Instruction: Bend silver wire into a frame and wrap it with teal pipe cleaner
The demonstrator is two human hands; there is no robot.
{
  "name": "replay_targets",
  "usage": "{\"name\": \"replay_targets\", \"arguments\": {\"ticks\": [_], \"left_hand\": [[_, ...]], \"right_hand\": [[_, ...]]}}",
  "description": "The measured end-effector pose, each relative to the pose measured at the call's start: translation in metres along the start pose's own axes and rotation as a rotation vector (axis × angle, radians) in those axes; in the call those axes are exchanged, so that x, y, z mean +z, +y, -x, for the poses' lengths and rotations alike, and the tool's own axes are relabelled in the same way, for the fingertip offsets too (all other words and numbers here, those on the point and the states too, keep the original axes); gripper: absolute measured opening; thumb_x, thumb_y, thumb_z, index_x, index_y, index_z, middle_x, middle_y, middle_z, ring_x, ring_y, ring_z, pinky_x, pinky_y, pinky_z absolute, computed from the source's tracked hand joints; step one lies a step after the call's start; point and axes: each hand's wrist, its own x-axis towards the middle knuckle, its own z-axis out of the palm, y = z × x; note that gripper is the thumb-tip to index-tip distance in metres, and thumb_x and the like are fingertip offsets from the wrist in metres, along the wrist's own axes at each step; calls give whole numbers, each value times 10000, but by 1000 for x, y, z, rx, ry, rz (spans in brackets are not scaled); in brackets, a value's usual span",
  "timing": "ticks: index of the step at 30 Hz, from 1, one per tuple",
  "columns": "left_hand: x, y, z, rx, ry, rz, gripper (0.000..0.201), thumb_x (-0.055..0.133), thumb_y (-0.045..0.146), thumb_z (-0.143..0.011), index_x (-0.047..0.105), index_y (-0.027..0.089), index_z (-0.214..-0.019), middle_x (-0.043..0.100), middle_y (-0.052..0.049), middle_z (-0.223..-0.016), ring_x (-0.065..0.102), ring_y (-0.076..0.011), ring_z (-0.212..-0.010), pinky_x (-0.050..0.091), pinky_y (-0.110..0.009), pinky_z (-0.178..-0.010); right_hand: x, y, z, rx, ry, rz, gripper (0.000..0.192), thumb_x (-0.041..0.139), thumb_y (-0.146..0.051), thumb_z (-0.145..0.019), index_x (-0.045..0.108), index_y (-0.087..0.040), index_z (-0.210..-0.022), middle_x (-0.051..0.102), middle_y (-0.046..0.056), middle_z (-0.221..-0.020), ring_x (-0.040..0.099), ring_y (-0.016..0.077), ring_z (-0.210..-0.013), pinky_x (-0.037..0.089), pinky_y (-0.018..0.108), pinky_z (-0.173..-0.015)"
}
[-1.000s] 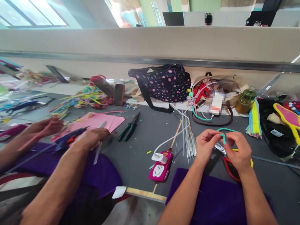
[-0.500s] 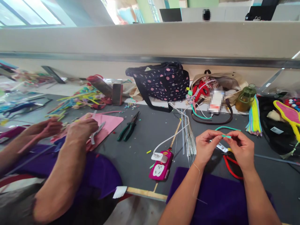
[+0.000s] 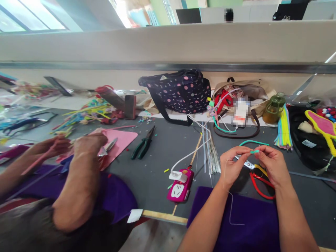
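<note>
Early going, by the look of it: the teal pipe cleaner (image 3: 252, 143) is only bent, its long end arcing free above the grey table (image 3: 162, 154). Left hand (image 3: 232, 162) and right hand (image 3: 271, 164) both pinch its near end, fingertips almost meeting (red-handled pliers (image 3: 258, 180) wait just beneath).

You have one teal pipe cleaner (image 3: 252, 143) pinched between your two hands, left hand (image 3: 232, 164) and right hand (image 3: 271, 165). Two pliers lie on the surface: green-handled pliers (image 3: 144, 142) and red-handled pliers (image 3: 256, 175). There is one polka-dot bag (image 3: 178, 91), one green bottle (image 3: 273, 108), one pink power strip (image 3: 181, 185).
</note>
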Motion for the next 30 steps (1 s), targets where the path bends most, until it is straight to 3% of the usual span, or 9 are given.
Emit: {"name": "replay_targets", "arguments": {"ticks": [12, 21, 27, 30], "left_hand": [[2, 1, 2, 39, -26, -11, 64, 728, 259, -806, 761, 207, -791, 759, -51, -825, 707, -181, -786, 561, -302, -767], [0, -8, -2, 2, -29, 32, 67, 748, 253, -788, 757, 188, -801, 735, -62, -816, 672, -173, -779, 532, -284, -721], [1, -2, -1, 50, -50, -4, 59, 728, 236, -803, 758, 192, -777, 744, -61, -803, 679, -173, -770, 529, -298, -752], [1, -4, -2, 15, -32, -14, 91, 731, 267, -800, 756, 188, -763, 738, -59, -790, 672, -172, -759, 526, -294, -744]], "right_hand": [[0, -3, 1, 108, -30, -27, 362, 815, -467, -641, 614, -166, -650, 395, -74, -491, 252, 44, -437, 169, 196, -409], [0, 2, 0, -114, 43, 142, 271, 765, -435, -711, 665, -184, -691, 598, -12, -639, 488, 115, -581, 398, 237, -552], [-1, 1, -1, -72, 17, 134, 289, 761, -430, -712, 627, -182, -647, 534, -33, -566, 434, 96, -529, 381, 232, -527], [-1, 5, -2, -116, 21, 195, 290, 736, -447, -745, 625, -185, -689, 562, -18, -609, 472, 113, -566, 402, 239, -541]]}}
